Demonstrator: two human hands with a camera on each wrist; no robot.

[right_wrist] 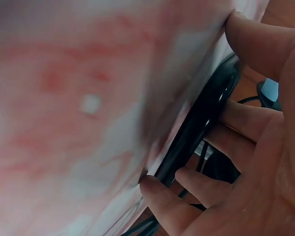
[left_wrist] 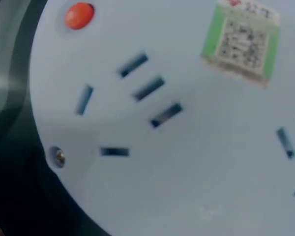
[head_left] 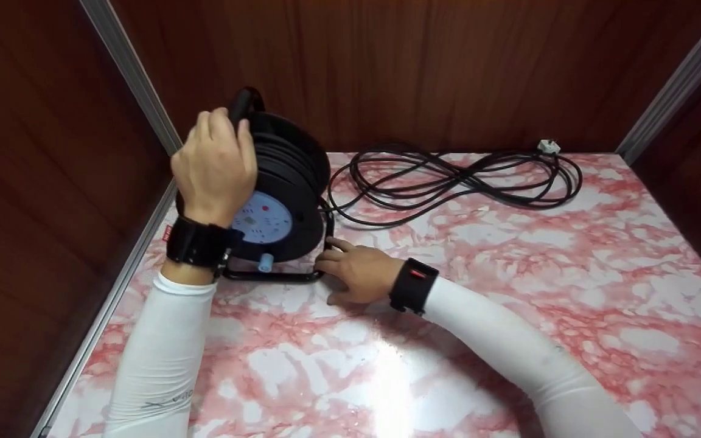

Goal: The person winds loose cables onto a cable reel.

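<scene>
A black cable reel (head_left: 289,152) stands upright at the left, with a pale blue socket panel (head_left: 274,222) and a small blue knob (head_left: 266,263). My left hand (head_left: 213,164) grips the reel's black top handle (head_left: 242,104); its fingertips are partly hidden. Close up in the left wrist view, the panel shows socket slots, a red button (left_wrist: 79,15) and a green-edged code sticker (left_wrist: 243,43). My right hand (head_left: 359,274) rests at the front right corner of the tubular base frame (head_left: 274,277). In the right wrist view, its spread fingers touch the black tube (right_wrist: 201,120).
Loose black cable (head_left: 460,176) lies in figure-eight loops right of the reel, ending in a white plug (head_left: 549,146) near the back wall (head_left: 417,73). A wooden side wall (head_left: 52,182) stands close on the left. The tabletop (head_left: 569,292) is red-and-white marbled.
</scene>
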